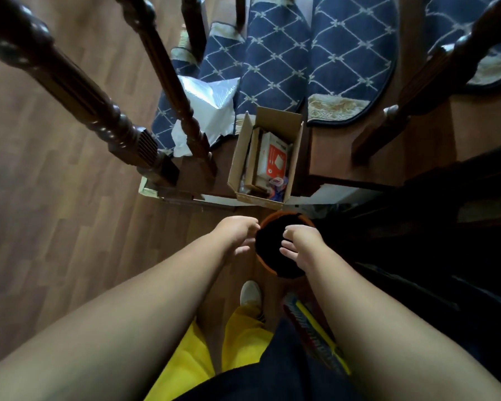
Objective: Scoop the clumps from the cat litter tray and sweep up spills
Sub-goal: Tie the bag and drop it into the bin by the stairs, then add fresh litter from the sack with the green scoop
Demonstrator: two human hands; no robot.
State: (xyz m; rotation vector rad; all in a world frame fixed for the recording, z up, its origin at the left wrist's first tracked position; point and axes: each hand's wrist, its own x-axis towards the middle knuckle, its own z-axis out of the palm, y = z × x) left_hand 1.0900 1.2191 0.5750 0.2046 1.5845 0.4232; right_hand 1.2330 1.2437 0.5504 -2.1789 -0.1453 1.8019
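A round orange bin [265,263] lined with a black bag [269,247] stands on the wooden floor right in front of my feet. My left hand [237,234] is at the bin's left rim, its fingers and thumb curled round the edge of the bag. From the right, my right hand [300,244] reaches over the bin's mouth and its fairly straight fingers lie on the black bag. A brush [315,334] with a yellow handle and coloured bristles lies on the floor under my right forearm. No litter tray is in view.
An open cardboard box [245,157] of small packages stands just beyond the bin. A white plastic bag [211,105] lies behind dark wooden balusters [168,82] on the left. Blue patterned carpet [275,65] covers the steps ahead. Dark furniture [446,227] fills the right side.
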